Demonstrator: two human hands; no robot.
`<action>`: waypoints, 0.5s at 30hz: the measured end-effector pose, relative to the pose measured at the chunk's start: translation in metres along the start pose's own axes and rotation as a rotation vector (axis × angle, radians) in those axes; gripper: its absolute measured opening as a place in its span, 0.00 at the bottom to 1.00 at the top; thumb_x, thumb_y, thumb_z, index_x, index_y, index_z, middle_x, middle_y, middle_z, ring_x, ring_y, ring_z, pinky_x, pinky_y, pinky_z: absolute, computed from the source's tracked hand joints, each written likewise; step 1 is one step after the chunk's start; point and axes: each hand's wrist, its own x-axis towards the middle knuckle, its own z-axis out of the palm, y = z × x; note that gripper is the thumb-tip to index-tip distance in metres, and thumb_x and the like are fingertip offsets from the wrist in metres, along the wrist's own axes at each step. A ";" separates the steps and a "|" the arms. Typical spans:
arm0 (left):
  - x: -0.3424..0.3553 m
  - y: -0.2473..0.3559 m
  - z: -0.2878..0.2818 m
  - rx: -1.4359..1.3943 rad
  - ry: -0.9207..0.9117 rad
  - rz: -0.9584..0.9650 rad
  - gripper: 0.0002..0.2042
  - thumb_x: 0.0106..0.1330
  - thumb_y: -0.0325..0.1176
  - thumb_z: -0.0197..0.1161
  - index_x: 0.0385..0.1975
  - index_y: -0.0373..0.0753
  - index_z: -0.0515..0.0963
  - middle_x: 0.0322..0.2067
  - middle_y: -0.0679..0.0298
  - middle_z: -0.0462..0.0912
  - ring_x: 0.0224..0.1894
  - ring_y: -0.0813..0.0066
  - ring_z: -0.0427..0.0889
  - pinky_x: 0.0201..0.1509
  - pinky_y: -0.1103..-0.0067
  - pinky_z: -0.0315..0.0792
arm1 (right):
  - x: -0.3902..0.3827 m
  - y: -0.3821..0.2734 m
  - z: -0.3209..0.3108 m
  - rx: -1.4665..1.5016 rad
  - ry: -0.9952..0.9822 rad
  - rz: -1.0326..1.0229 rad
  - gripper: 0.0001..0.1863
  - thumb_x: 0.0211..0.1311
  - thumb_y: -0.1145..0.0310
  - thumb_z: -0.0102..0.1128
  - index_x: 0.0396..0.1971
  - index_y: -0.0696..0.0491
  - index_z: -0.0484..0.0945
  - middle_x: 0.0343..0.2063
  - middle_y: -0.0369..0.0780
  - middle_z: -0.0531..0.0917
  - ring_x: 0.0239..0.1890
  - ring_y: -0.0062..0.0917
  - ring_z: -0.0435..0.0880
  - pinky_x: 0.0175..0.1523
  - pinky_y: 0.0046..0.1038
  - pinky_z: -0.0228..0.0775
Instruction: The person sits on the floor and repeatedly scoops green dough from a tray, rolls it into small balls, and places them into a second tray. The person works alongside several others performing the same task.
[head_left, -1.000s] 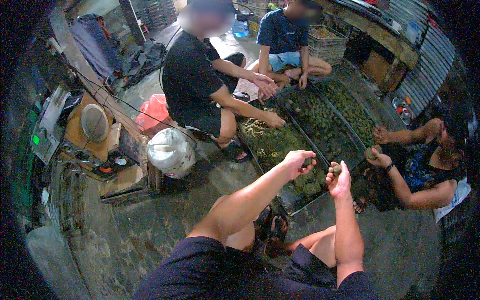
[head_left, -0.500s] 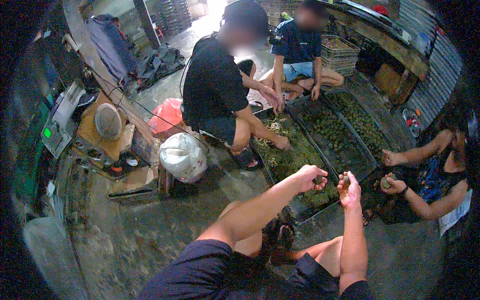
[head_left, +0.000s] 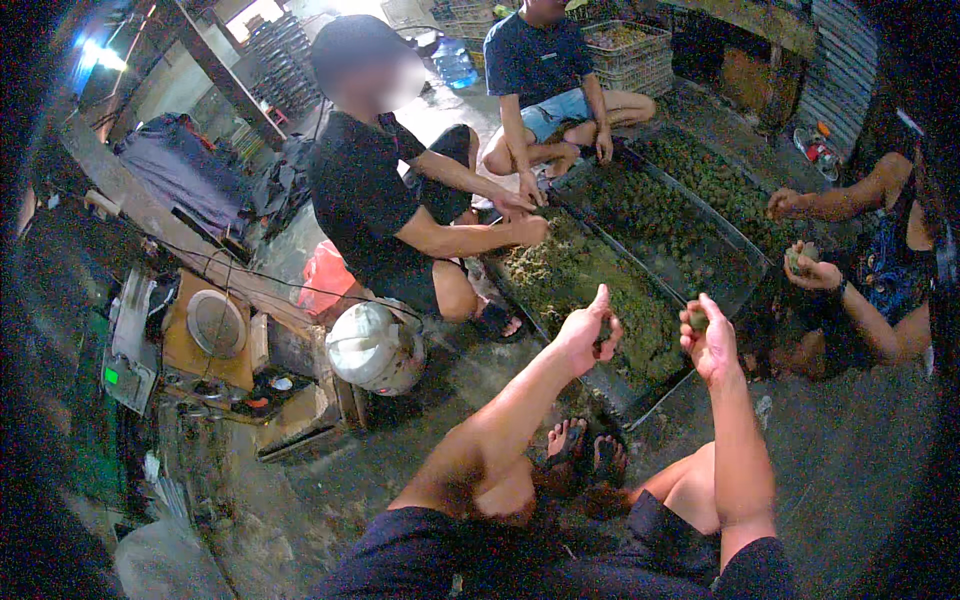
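My left hand hovers above the near end of the left-hand tray, with its fingers curled and the thumb pointing up. Whatever lies inside those fingers is hidden. To its right, my right hand pinches a small greenish lump between thumb and fingers. Below both hands is a long dark tray spread with loose, moss-like green material. A second tray beside it carries many small dark green lumps, and a third, farther right, is filled with similar ones.
A co-worker in black squats at left, both hands at the left tray; another sits at the far end. At right, a co-worker's hand holds a rounded lump. A white helmet, red bag and crates stand around.
My hands have drawn a little farther apart, and my left thumb has lifted away from the fingers. The black-clad co-worker's reaching hand has moved back toward the tray's far end.
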 end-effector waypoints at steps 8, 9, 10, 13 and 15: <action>0.017 0.018 -0.008 -0.103 0.034 -0.101 0.22 0.71 0.55 0.48 0.26 0.43 0.73 0.18 0.67 0.72 0.13 0.80 0.61 0.14 0.83 0.53 | 0.030 -0.003 -0.024 0.060 0.025 0.159 0.16 0.65 0.48 0.55 0.24 0.44 0.72 0.16 0.31 0.75 0.11 0.15 0.64 0.13 0.19 0.50; 0.015 0.018 0.002 -0.090 0.031 -0.090 0.23 0.71 0.57 0.48 0.24 0.43 0.72 0.16 0.67 0.70 0.12 0.79 0.60 0.14 0.82 0.52 | 0.035 0.001 -0.034 0.071 -0.027 0.185 0.19 0.65 0.47 0.54 0.18 0.42 0.69 0.12 0.30 0.71 0.09 0.14 0.58 0.12 0.19 0.43; 0.009 0.021 0.005 -0.077 0.042 -0.069 0.24 0.70 0.58 0.48 0.22 0.43 0.71 0.15 0.67 0.69 0.12 0.79 0.60 0.13 0.82 0.52 | 0.035 0.004 -0.035 0.042 -0.084 0.158 0.20 0.65 0.47 0.54 0.17 0.41 0.68 0.11 0.30 0.70 0.08 0.14 0.57 0.12 0.19 0.43; 0.026 0.007 -0.003 -0.137 -0.064 -0.053 0.29 0.66 0.63 0.49 0.14 0.45 0.63 0.11 0.67 0.63 0.09 0.78 0.57 0.10 0.78 0.47 | 0.032 0.008 -0.037 -0.005 -0.144 0.114 0.18 0.65 0.48 0.55 0.19 0.42 0.70 0.12 0.30 0.71 0.09 0.14 0.59 0.12 0.20 0.46; 0.024 0.004 -0.001 -0.093 -0.148 -0.014 0.29 0.67 0.63 0.49 0.14 0.44 0.65 0.11 0.66 0.64 0.10 0.77 0.59 0.12 0.79 0.49 | 0.030 0.010 -0.032 -0.019 -0.078 0.112 0.16 0.65 0.49 0.55 0.23 0.43 0.72 0.15 0.32 0.74 0.10 0.15 0.63 0.13 0.19 0.51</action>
